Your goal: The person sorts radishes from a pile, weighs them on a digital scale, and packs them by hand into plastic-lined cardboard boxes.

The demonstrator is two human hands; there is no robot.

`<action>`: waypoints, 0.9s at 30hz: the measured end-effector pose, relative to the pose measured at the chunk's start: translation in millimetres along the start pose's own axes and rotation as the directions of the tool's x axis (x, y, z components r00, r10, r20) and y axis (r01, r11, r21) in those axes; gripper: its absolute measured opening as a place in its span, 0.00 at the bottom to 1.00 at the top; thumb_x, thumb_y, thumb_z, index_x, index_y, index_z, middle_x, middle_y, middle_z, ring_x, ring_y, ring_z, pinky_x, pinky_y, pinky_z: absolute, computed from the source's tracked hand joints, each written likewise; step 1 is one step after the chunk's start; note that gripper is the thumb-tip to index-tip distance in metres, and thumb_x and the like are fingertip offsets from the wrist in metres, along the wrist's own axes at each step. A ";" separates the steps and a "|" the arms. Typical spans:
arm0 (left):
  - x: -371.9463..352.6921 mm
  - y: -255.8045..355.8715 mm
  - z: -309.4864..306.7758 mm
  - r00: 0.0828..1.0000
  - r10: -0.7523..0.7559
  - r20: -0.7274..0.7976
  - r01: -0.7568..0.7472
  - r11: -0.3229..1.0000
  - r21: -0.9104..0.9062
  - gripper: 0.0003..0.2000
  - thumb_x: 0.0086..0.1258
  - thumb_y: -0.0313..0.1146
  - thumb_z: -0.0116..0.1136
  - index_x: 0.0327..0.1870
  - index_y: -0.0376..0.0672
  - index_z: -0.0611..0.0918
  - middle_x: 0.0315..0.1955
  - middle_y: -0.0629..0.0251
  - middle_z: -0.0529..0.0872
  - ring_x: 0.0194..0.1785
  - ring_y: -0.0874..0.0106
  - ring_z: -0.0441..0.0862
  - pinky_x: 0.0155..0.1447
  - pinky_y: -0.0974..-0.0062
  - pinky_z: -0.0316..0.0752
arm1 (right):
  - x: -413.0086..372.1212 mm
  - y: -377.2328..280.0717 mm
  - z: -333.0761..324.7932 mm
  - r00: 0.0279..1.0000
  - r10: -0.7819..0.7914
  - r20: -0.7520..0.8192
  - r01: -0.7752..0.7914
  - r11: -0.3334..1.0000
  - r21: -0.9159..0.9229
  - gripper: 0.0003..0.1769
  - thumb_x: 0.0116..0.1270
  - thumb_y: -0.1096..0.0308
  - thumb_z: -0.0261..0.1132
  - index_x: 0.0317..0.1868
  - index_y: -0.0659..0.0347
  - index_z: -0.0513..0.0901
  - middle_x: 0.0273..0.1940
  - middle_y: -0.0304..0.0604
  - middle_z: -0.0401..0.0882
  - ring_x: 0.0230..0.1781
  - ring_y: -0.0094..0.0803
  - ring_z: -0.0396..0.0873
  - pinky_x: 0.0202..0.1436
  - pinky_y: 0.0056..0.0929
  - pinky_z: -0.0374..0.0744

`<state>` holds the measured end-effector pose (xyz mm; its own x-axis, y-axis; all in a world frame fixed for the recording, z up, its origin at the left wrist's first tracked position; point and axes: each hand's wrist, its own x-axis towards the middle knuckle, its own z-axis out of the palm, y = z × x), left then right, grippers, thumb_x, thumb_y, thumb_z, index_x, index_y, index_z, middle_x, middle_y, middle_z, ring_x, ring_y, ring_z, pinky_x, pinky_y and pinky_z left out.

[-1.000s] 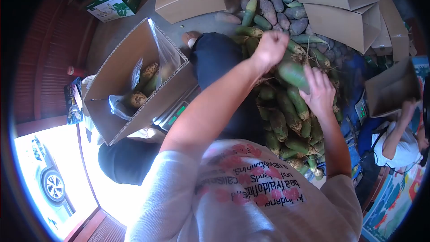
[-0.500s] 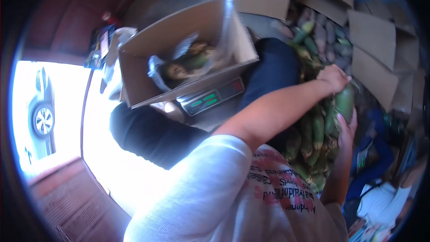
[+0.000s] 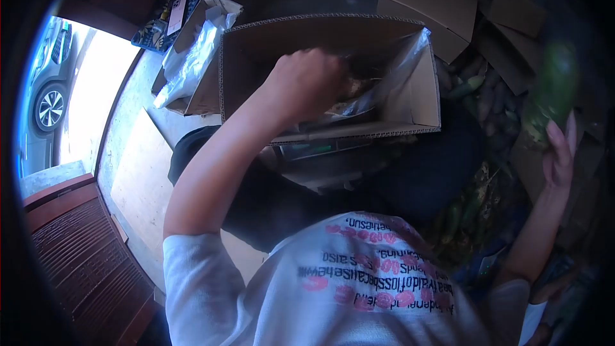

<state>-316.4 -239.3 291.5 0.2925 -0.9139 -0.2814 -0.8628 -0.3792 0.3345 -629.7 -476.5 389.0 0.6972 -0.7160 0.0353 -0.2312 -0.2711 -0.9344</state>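
Over the open cardboard box (image 3: 426, 99) is my left hand (image 3: 307, 83), its fingers curled; what they hold, if anything, is hidden. Beneath it, a clear plastic liner and some brownish vegetables partly show inside the box. My right hand (image 3: 559, 150), out at the right, grips the lower end of a large green vegetable (image 3: 552, 86), which stands roughly upright and is blurred. Under the box's near side, part of a scale (image 3: 307, 150) with a green display shows between my legs.
Green vegetables (image 3: 456, 214) are heaped beside my leg at the right. More produce (image 3: 493, 96) and opened cartons (image 3: 426, 3) are at the upper right. A smaller plastic-lined box (image 3: 198, 86) and a patterned tray (image 3: 168, 22) stand at the left.
The view has turned. My left hand has left the green vegetable and moved over the box. My right hand has carried the vegetable away from the heap, outward to the right.
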 end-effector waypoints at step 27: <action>-76.2 -84.3 12.2 0.996 0.085 0.031 -0.085 0.996 0.001 0.05 0.57 0.26 0.57 0.21 0.43 0.82 0.27 0.64 0.82 0.34 0.64 0.82 0.52 0.69 0.72 | 147.5 138.3 308.7 0.642 0.736 0.214 0.015 0.267 -0.964 0.39 0.55 0.41 0.65 0.54 0.70 0.79 0.61 0.57 0.73 0.61 0.48 0.73 0.64 0.37 0.72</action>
<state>-271.0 -135.9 273.8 0.2049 -0.9380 -0.2795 -0.8851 -0.2995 0.3561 -349.4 -421.0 155.6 0.4226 -0.5221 -0.7409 -0.7052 -0.7029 0.0931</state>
